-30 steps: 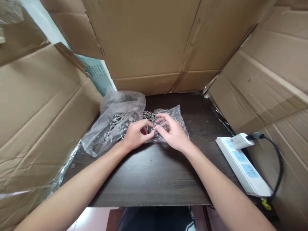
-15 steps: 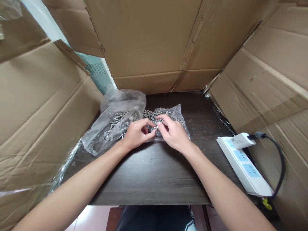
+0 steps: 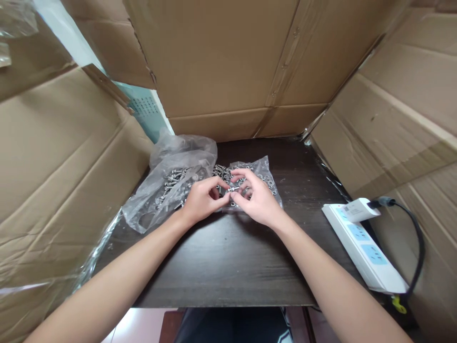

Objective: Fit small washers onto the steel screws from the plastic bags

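Observation:
Between the thumb and forefinger of my left hand (image 3: 206, 197) is a small silver bolt (image 3: 233, 189), its shank pointing right. A nut or washer seems to sit on it, though it is too small to be sure. My right hand (image 3: 260, 199) is close beside the bolt; its thumb and forefinger are spread around it, with the thumb tip just below. Under and behind both hands lie loose bolts (image 3: 220, 170) and, on the right, washers or nuts (image 3: 270, 182) on a clear plastic bag (image 3: 263, 164).
A larger crumpled plastic bag (image 3: 160, 164) with more bolts (image 3: 173, 179) is at the left on the dark wooden table (image 3: 221, 267). Cardboard walls (image 3: 221, 62) enclose the back and sides. A white power strip (image 3: 364, 247) with a plugged-in adapter (image 3: 357, 209) and black cable stands at the right.
My right thumb and forefinger have parted from their pinch at the bolt, so its shank now shows. My left hand keeps its grip in nearly the same place.

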`<state>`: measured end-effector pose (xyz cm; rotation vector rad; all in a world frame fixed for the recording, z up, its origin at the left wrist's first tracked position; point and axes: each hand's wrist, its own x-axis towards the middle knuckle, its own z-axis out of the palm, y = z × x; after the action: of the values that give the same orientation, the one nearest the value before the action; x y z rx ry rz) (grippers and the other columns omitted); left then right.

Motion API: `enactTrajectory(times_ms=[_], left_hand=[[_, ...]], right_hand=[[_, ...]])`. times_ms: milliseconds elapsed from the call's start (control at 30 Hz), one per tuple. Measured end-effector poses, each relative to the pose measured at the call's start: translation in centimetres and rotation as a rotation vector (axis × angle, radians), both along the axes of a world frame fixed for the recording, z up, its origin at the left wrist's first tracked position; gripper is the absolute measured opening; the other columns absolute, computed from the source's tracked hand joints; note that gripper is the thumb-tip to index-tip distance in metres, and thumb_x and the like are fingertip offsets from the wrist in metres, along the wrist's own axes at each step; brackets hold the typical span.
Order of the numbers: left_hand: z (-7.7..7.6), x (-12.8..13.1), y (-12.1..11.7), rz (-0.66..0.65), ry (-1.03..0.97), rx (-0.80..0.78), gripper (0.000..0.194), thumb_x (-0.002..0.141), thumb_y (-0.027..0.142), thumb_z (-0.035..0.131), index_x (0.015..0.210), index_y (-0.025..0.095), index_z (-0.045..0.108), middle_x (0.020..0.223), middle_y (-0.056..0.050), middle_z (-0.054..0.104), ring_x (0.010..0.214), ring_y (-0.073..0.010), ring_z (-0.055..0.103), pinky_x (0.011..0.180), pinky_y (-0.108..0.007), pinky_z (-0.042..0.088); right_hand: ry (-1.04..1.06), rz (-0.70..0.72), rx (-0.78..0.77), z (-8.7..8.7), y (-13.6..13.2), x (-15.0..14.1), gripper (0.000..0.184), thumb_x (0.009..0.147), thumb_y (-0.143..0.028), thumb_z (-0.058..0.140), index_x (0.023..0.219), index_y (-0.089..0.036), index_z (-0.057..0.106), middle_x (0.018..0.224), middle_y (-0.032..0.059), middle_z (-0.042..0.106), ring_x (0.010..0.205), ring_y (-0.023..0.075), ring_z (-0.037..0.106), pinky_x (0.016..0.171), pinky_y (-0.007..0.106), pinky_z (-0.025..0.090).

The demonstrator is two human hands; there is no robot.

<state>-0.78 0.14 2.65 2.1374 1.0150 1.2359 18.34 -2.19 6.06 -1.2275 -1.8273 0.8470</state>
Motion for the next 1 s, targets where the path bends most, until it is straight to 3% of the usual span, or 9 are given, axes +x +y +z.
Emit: enactTrajectory(times_ms=[133, 267, 400, 567, 633, 733, 900, 1000], left_hand=[[0.18, -0.02, -0.06, 0.007, 0.007, 0.004, 0.006, 0.085, 0.023, 0.072, 0.088, 0.017, 0.071, 0.062, 0.004, 0.065, 0.05, -0.0085, 0.058, 0.055, -0.019, 0.047], [0.17, -0.04, -0.03, 0.008, -0.007, -0.005, 0.007, 0.084, 0.022, 0.073, 0.089, 0.018, 0.071, 0.063, 0.004, 0.066, 0.05, -0.0086, 0.059, 0.055, -0.018, 0.048], [0.14, -0.05, -0.05, -0.012, 0.005, 0.015, 0.006, 0.084, 0.021, 0.072, 0.089, 0.017, 0.071, 0.065, 0.004, 0.067, 0.051, -0.0085, 0.059, 0.055, -0.018, 0.048], [0.14, 0.02, -0.12, -0.009, 0.012, 0.028, 0.007, 0.084, 0.021, 0.073, 0.089, 0.017, 0.071, 0.061, 0.005, 0.064, 0.05, -0.0084, 0.058, 0.055, -0.018, 0.047], [0.12, 0.04, -0.12, -0.007, 0.011, 0.022, 0.006, 0.085, 0.022, 0.072, 0.089, 0.017, 0.07, 0.064, 0.004, 0.066, 0.051, -0.0084, 0.059, 0.055, -0.018, 0.047], [0.07, 0.07, -0.11, -0.011, 0.014, 0.024, 0.005, 0.085, 0.021, 0.071, 0.088, 0.017, 0.07, 0.068, 0.003, 0.069, 0.052, -0.0079, 0.06, 0.056, -0.018, 0.048], [0.07, 0.16, -0.14, -0.009, 0.019, 0.051, 0.005, 0.084, 0.019, 0.072, 0.087, 0.017, 0.069, 0.066, 0.005, 0.067, 0.051, -0.007, 0.059, 0.057, -0.017, 0.047], [0.05, 0.14, -0.1, -0.008, 0.007, 0.038, 0.005, 0.084, 0.02, 0.073, 0.087, 0.017, 0.069, 0.065, 0.005, 0.066, 0.05, -0.0069, 0.058, 0.055, -0.016, 0.046]], right_hand=[[-0.067, -0.005, -0.004, -0.27, 0.11, 0.1, 0.033, 0.089, -0.023, 0.06, 0.122, -0.023, 0.06, 0.097, 0.0033, 0.069, 0.068, 0.0133, 0.061, 0.063, 0.029, 0.05], [-0.014, 0.027, 0.014, -0.37, 0.15, 0.05, 0.045, 0.082, -0.017, 0.061, 0.126, -0.022, 0.059, 0.115, 0.0088, 0.067, 0.087, 0.0176, 0.065, 0.063, 0.028, 0.052], [-0.001, 0.025, 0.005, -0.26, 0.17, -0.02, 0.042, 0.084, -0.019, 0.061, 0.125, -0.021, 0.06, 0.114, 0.0097, 0.069, 0.1, 0.0211, 0.067, 0.069, 0.029, 0.054], [-0.113, -0.041, -0.014, 0.01, 0.13, 0.05, 0.021, 0.095, -0.028, 0.055, 0.112, -0.021, 0.066, 0.083, 0.0022, 0.071, 0.071, 0.0167, 0.065, 0.07, 0.033, 0.051], [-0.117, -0.06, 0.011, 0.03, 0.11, 0.05, 0.022, 0.095, -0.029, 0.056, 0.113, -0.021, 0.066, 0.09, 0.0039, 0.073, 0.074, 0.0173, 0.066, 0.069, 0.032, 0.051], [-0.053, -0.001, 0.055, -0.02, 0.11, 0.04, 0.036, 0.086, -0.021, 0.062, 0.122, -0.021, 0.064, 0.114, 0.0083, 0.073, 0.094, 0.0199, 0.069, 0.068, 0.029, 0.052], [-0.181, -0.067, 0.057, -0.03, 0.11, 0.14, 0.02, 0.096, -0.029, 0.055, 0.107, -0.02, 0.069, 0.078, 0.0017, 0.071, 0.067, 0.0161, 0.063, 0.067, 0.031, 0.049], [-0.117, -0.027, 0.075, -0.07, 0.12, 0.13, 0.022, 0.091, -0.025, 0.059, 0.11, -0.02, 0.069, 0.097, 0.0056, 0.074, 0.08, 0.0181, 0.067, 0.066, 0.029, 0.051]])
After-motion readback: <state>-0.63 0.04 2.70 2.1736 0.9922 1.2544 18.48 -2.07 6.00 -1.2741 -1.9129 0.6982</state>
